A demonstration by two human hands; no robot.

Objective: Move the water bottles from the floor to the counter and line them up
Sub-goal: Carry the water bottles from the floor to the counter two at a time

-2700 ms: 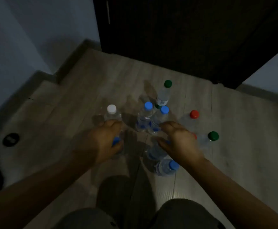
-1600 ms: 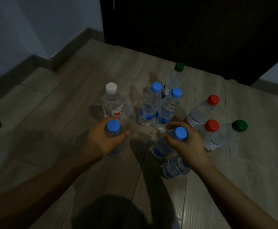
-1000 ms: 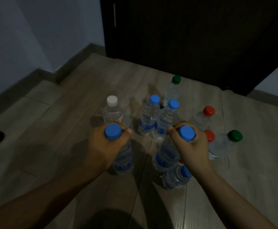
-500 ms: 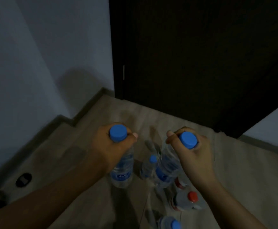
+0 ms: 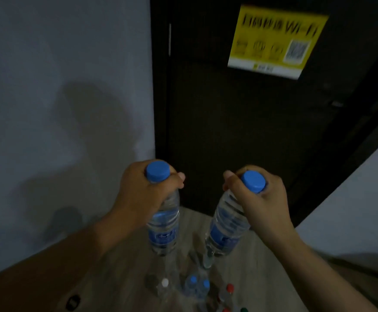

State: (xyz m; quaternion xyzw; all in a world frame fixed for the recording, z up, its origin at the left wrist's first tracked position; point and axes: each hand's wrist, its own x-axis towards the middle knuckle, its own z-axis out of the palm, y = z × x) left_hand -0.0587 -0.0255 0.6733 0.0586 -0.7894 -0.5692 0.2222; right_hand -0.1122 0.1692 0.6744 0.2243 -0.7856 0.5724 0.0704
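Fingers (image 5: 175, 183) curled tight: left hand (image 5: 146, 194) grips the left bottle (image 5: 164, 228) by its neck, right hand (image 5: 261, 200) the right bottle (image 5: 226, 230), both clear with blue caps and labels.

A yellow sign (image 5: 275, 41) is stuck on the dark door (image 5: 228, 131), high above the right hand's (image 5: 257, 199) grip and beyond it. Its top line of black characters is smeared by blur; only the ending reads, roughly, as "Wi-Fi". Under that line stand three small pictograms, not legible, with a QR code (image 5: 297, 50) to their right. A white strip along the sign's lower edge carries a small mark that cannot be read. Just below the left hand's (image 5: 147, 194) grip, the left bottle (image 5: 164, 212) wears a blue left label (image 5: 162, 237) with pale print, unreadable. Below the other grip, the right bottle (image 5: 228, 212) has a blue right label (image 5: 220, 235), equally illegible.
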